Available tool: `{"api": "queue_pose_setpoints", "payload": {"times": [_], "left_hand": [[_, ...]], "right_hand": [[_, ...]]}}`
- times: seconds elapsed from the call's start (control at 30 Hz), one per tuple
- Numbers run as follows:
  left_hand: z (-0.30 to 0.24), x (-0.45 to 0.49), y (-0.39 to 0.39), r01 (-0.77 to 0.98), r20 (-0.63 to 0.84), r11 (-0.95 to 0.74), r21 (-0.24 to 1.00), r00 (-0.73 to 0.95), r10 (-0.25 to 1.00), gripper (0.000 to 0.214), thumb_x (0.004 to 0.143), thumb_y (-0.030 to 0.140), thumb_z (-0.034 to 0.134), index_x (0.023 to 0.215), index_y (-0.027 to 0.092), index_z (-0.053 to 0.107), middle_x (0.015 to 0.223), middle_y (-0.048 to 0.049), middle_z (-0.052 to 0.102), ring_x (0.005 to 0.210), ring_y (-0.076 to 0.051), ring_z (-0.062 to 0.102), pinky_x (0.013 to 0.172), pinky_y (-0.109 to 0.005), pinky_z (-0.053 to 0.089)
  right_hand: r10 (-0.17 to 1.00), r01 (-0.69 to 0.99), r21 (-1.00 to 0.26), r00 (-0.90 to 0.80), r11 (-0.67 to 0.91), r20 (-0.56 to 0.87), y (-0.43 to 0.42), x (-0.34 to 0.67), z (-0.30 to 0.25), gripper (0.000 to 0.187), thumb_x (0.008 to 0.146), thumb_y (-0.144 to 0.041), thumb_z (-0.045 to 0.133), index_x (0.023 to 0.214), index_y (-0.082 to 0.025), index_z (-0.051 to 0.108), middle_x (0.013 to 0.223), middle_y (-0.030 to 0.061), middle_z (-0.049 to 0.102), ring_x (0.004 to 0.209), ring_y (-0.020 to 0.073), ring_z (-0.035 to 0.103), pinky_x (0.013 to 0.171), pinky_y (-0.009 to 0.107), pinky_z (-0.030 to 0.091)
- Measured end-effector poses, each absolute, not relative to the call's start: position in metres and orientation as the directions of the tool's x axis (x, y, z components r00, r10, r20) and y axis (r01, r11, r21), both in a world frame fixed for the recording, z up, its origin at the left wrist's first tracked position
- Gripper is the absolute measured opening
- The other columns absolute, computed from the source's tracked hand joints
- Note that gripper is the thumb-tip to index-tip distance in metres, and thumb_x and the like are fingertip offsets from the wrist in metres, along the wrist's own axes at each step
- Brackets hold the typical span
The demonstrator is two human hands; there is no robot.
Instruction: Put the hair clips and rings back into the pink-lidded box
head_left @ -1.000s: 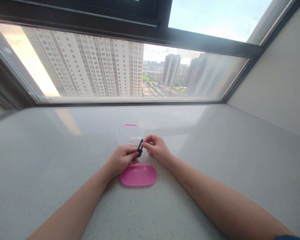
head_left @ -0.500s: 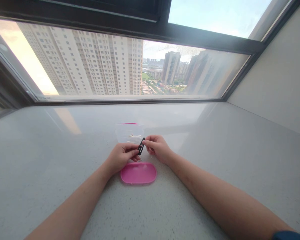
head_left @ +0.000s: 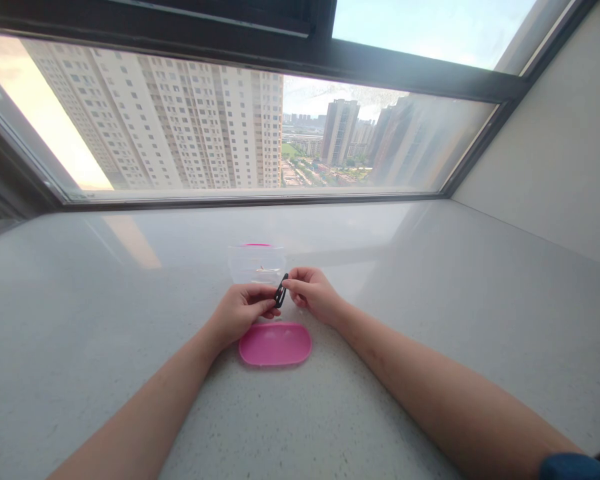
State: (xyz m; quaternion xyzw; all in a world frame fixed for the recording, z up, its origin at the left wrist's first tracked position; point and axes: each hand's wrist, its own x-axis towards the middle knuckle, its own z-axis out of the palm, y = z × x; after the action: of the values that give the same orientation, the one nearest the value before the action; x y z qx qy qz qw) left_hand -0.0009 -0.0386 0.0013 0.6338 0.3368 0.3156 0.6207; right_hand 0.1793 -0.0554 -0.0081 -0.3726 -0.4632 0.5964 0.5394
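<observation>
A small black clip point(head_left: 281, 291) is held between both hands over a pale speckled sill point(head_left: 430, 293). My left hand point(head_left: 240, 315) pinches its lower end, fingers curled. My right hand point(head_left: 313, 293) pinches its upper end with thumb and forefinger. Just behind the hands stands a clear plastic box point(head_left: 257, 263) with a pink base and something small inside that I cannot make out. A pink oval lid point(head_left: 275, 344) lies flat on the sill under my hands.
A wide window point(head_left: 230, 133) with a dark frame runs along the far edge of the sill, with tower blocks outside. A plain wall point(head_left: 555, 147) closes off the right side.
The black clip has tilted slightly between my fingers. Both hands stay in nearly the same place, and the view has shifted a little.
</observation>
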Motion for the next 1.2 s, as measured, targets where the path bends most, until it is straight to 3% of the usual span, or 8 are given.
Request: {"api": "queue_pose_setpoints", "payload": {"times": [0.63, 0.87, 1.2], "left_hand": [[0.002, 0.0, -0.0393, 0.05, -0.007, -0.023, 0.998, 0.525, 0.851, 0.024, 0.074, 0.021, 0.064, 0.096, 0.014, 0.071, 0.081, -0.0051, 0.072, 0.067, -0.017, 0.068, 0.065, -0.027, 0.057], [0.0032, -0.0007, -0.0397, 0.017, 0.015, -0.027, 0.999, 0.513, 0.858, 0.035, 0.074, 0.022, 0.065, 0.108, 0.015, 0.066, 0.079, -0.0048, 0.072, 0.067, -0.017, 0.069, 0.063, -0.027, 0.057], [0.0016, -0.0017, -0.0394, 0.011, 0.019, -0.029, 1.0, 0.517, 0.856, 0.033, 0.072, 0.022, 0.068, 0.104, 0.014, 0.068, 0.083, -0.0056, 0.073, 0.067, -0.017, 0.069, 0.064, -0.028, 0.057]], "right_hand": [[0.985, -0.301, -0.953, -0.147, 0.043, 0.091, -0.0562, 0.1786, -0.0074, 0.022, 0.066, -0.027, 0.071, 0.067, -0.016, 0.052, 0.043, -0.0069, 0.046, 0.036, 0.0043, 0.036, 0.036, 0.017, 0.025], [0.988, -0.28, -0.959, -0.131, 0.041, 0.08, -0.0576, 0.1785, -0.0055, 0.026, 0.067, -0.032, 0.071, 0.066, -0.016, 0.05, 0.043, -0.0072, 0.044, 0.036, 0.0043, 0.036, 0.036, 0.017, 0.025], [0.989, -0.271, -0.962, -0.132, 0.032, 0.07, -0.0569, 0.1786, -0.0065, 0.029, 0.066, -0.034, 0.072, 0.065, -0.016, 0.049, 0.043, -0.0073, 0.044, 0.036, 0.0042, 0.035, 0.037, 0.017, 0.025]]}}
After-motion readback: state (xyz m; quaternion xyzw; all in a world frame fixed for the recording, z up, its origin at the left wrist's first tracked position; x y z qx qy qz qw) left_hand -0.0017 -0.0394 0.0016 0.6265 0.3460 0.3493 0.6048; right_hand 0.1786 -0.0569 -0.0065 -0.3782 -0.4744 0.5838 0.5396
